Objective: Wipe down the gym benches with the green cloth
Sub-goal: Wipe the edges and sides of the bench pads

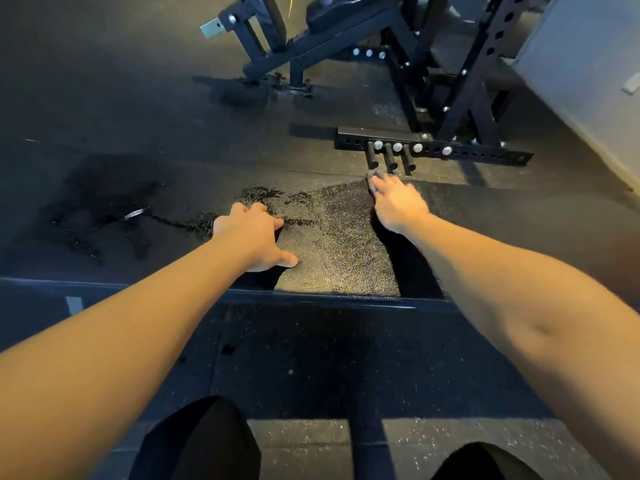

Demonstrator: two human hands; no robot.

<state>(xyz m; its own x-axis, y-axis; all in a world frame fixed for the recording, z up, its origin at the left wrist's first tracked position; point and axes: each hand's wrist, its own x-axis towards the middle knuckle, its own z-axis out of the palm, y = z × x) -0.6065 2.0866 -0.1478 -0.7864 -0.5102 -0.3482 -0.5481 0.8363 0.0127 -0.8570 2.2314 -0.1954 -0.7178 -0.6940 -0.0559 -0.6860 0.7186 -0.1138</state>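
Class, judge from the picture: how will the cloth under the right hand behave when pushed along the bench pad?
Probably floppy: the cloth sits bunched under the right hand. Likely light, being so small. It may drag on the glistening bench pad.

This is a gym's weight room. A black steel rack [485, 64] with perforated uprights and a base bar carrying stub pegs [391, 157] stands on speckled rubber flooring [311, 368]. An adjustable bench [322, 32] stands beside it, with a padded black bench [339, 244] nearer the camera.
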